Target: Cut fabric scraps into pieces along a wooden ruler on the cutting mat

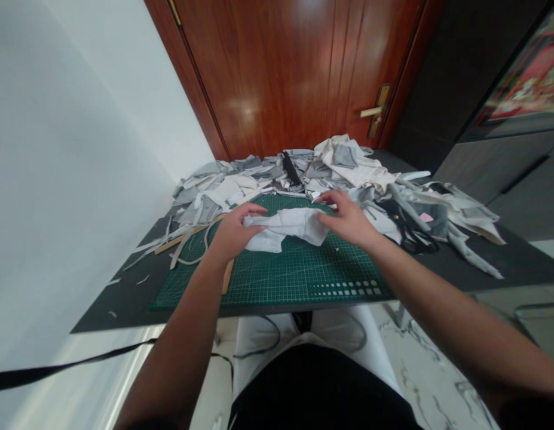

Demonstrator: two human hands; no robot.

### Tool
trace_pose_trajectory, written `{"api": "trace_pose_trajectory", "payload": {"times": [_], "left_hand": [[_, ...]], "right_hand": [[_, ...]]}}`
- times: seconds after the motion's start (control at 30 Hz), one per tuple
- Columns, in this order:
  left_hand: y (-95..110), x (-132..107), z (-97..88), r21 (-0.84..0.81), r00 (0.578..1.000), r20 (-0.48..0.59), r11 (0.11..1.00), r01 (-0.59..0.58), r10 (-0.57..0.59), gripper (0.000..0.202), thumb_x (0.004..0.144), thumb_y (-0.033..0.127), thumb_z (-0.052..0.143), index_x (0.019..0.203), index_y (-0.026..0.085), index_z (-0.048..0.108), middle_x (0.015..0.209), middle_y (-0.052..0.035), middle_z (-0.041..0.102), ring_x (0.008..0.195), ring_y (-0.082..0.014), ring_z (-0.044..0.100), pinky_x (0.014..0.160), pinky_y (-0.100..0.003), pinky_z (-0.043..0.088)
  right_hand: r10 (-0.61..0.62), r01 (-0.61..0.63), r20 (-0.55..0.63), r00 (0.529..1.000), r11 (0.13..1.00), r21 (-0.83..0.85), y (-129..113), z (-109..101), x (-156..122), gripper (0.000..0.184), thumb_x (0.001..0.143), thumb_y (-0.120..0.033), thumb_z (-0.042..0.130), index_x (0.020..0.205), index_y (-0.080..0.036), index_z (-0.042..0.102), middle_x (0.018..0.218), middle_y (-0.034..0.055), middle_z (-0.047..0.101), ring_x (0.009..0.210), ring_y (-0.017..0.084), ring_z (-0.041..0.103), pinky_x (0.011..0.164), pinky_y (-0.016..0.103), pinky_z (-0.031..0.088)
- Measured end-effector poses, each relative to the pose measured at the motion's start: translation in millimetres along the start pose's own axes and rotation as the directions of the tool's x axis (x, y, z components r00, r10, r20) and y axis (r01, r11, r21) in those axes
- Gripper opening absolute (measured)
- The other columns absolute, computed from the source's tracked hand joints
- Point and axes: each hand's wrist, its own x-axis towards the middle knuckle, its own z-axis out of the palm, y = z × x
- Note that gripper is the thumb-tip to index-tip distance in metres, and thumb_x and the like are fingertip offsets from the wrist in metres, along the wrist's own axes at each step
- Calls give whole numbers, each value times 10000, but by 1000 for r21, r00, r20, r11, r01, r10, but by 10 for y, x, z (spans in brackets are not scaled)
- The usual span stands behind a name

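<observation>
White fabric piece (pixel 288 229) lay on the green cutting mat (pixel 277 275), both hands (left (pixel 234 230), right (pixel 348 220)) pinching its ends. Scrap heap (pixel 330 173) behind the mat could snag it; loose strips left of the mat might get dragged.

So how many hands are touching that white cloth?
2. The left hand grips the white cloth at its left end; the right hand presses its right end, over the green cutting mat.
</observation>
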Motion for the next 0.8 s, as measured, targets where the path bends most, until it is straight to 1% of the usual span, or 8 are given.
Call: {"api": "trace_pose_trajectory", "payload": {"times": [0.1,0.2,0.3,0.4,0.5,0.6,0.7,0.8], "left_hand": [[203,46,2,-39,997,67,999,-29,31,376,715,227,678,1083,189,741,1049,-44,733,961,-236,663,902,-347,509],[324,65,48,-47,990,106,995,-86,91,386,695,210,687,1076,192,743,1046,-35,727,976,-233,659,934,-350,501],[320,76,26,-67,985,110,990,-124,131,468,698,245,732,1163,195,721,1104,-48,710,1022,-243,650,951,-353,495],[235,93,-75,-129,986,141,990,-65,83,600,694,325,797,1265,189,673,1052,-59,703,958,-241,656,874,-342,522],[169,100,-186,-128,987,155,992,-18,38,549,714,358,808,1223,185,691,1015,-56,720,939,-239,664,849,-339,526],[166,75,-242,-131,992,125,991,21,-5,358,759,378,781,1049,177,722,1005,-51,737,931,-230,666,807,-316,524],[190,40,-241,-175,991,76,977,119,-107,241,789,391,744,851,175,658,781,-11,681,712,-174,618,623,-256,476],[197,42,-213,-356,986,6,921,160,-169,221,809,367,706,817,198,564,733,10,629,631,-146,582,576,-238,466]], "right_hand": [[-121,108,177,977,991,83,-209,63,52,478,753,-402,793,1196,-257,688,1277,74,667,1176,278,595,1050,435,414],[-92,15,342,935,975,221,-337,232,95,224,844,-400,701,970,-215,712,927,25,717,883,199,643,840,340,470],[-41,-87,343,939,933,350,-338,347,115,183,868,-377,636,836,-196,642,711,-28,591,662,131,518,630,261,386],[31,-183,330,943,879,440,-306,319,108,217,822,-390,686,904,-197,633,691,-49,534,622,111,446,578,243,334],[65,-337,509,858,820,463,-300,203,88,370,750,-439,774,979,-165,677,701,-43,570,605,101,452,571,239,342],[11,-355,629,777,833,424,-291,116,76,307,741,-416,788,850,-145,695,750,-8,638,680,119,532,660,257,412],[50,-320,501,864,823,470,-261,106,90,213,812,-377,702,788,-181,623,757,-22,621,724,131,550,706,264,436],[188,-313,289,939,818,483,-256,103,128,232,878,-413,638,815,-207,553,706,-46,546,644,117,481,599,243,379]]}}
